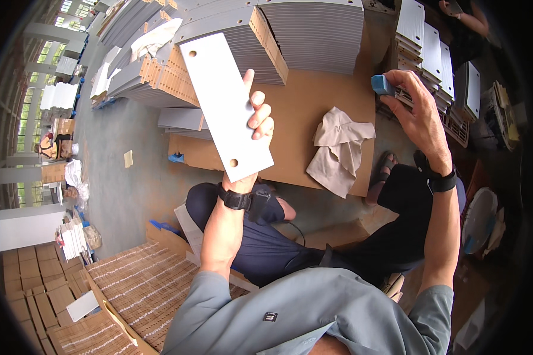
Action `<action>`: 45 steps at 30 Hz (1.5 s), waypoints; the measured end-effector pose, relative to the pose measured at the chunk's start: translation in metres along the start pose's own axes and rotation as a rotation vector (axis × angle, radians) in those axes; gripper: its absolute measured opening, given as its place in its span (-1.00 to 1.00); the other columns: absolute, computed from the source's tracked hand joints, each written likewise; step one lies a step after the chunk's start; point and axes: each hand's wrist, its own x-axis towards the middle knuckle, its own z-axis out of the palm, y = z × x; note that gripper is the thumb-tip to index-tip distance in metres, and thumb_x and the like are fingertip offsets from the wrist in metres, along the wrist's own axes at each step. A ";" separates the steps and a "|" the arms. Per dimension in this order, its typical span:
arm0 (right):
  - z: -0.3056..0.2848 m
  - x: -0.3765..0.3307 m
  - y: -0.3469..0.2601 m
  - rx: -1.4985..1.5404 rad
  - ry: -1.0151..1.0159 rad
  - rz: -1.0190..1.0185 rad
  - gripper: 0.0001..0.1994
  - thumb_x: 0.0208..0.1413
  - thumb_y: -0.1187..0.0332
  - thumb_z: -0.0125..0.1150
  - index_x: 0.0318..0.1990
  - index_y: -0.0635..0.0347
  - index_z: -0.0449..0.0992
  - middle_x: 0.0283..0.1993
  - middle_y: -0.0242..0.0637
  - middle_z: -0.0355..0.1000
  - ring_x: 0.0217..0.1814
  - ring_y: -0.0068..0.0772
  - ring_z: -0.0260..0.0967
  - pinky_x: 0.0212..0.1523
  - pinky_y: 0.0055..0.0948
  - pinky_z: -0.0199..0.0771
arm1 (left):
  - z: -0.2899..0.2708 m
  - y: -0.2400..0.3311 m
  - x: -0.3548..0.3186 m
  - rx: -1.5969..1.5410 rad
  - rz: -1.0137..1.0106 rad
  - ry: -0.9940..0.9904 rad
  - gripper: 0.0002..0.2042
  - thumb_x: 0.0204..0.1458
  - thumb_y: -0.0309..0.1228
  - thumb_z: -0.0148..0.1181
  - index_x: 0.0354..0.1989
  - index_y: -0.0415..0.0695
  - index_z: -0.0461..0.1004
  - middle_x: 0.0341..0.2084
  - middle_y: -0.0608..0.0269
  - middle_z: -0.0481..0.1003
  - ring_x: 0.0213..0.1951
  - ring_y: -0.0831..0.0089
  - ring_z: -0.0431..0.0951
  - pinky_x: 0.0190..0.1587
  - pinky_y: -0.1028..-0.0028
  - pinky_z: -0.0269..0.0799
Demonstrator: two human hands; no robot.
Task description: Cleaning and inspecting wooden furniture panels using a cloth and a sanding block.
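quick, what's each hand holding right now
Left hand: closed on a white panel, fingers over its edge.
Right hand: pinching a small blue block.

Stacked panels (317, 38) line the far edge of the tabletop (314, 92); a cloth (340, 151) lies at its near right corner. My left hand (261, 116) holds a board (225, 109) left of the cloth; my right hand (419, 112) holds a block (382, 85) by the right edge. Further stacks (437, 59) stand beyond that edge; a mat (142, 284) lies at my left.

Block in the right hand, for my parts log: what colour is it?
The block is blue, best seen in the head view.
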 end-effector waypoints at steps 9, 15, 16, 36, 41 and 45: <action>0.026 -0.010 -0.019 0.126 -0.137 -0.098 -0.63 0.02 0.57 0.41 0.01 0.26 0.48 -0.06 -0.19 0.48 0.03 -0.14 0.47 0.11 -0.25 0.51 | 0.000 0.007 0.005 0.057 0.072 -0.009 -0.43 0.44 -0.33 -0.12 0.52 -0.35 -0.04 -0.23 0.24 0.33 -0.44 0.55 0.27 -0.42 0.56 0.33; 0.039 -0.013 -0.029 0.121 -0.246 -0.184 -0.62 -0.01 0.58 0.40 -0.01 0.24 0.48 -0.05 -0.20 0.47 0.00 -0.07 0.42 0.04 -0.18 0.49 | 0.007 0.008 0.005 0.085 0.070 0.055 -0.45 0.42 -0.34 -0.09 0.50 -0.33 0.04 -0.21 0.27 0.33 -0.39 0.54 0.26 -0.34 0.54 0.31; 0.039 -0.011 -0.032 0.146 -0.255 -0.185 -0.62 -0.03 0.57 0.41 -0.01 0.23 0.47 -0.06 -0.19 0.46 0.01 -0.04 0.41 0.05 -0.17 0.47 | 0.009 0.009 0.004 0.068 0.076 0.074 -0.45 0.42 -0.33 -0.09 0.49 -0.33 0.05 -0.21 0.27 0.33 -0.39 0.54 0.26 -0.33 0.52 0.31; 0.032 -0.004 -0.034 0.138 -0.213 -0.135 -0.58 -0.06 0.60 0.43 -0.01 0.20 0.46 -0.07 -0.20 0.46 0.02 -0.05 0.43 0.03 -0.17 0.49 | 0.008 0.009 0.003 -0.016 -0.092 -0.043 -0.08 0.24 0.31 -0.03 0.47 -0.29 0.10 -0.20 0.22 0.36 -0.41 0.46 0.33 -0.41 0.44 0.33; 0.029 -0.008 -0.034 0.118 -0.201 -0.139 -0.59 -0.05 0.60 0.42 -0.01 0.21 0.46 -0.07 -0.20 0.46 0.01 -0.07 0.43 0.01 -0.18 0.50 | 0.007 0.003 0.000 -0.003 -0.147 -0.012 0.12 0.04 0.54 -0.05 0.46 -0.31 0.12 -0.14 0.17 0.39 -0.38 0.43 0.35 -0.35 0.40 0.33; 0.030 -0.008 -0.028 0.135 -0.216 -0.140 -0.60 -0.05 0.60 0.41 -0.02 0.25 0.47 -0.08 -0.18 0.46 -0.01 -0.06 0.43 0.01 -0.19 0.49 | 0.003 -0.002 0.002 0.007 -0.045 0.026 0.09 0.04 0.52 0.00 0.41 -0.32 0.18 0.04 0.11 0.42 -0.31 0.42 0.37 -0.26 0.38 0.36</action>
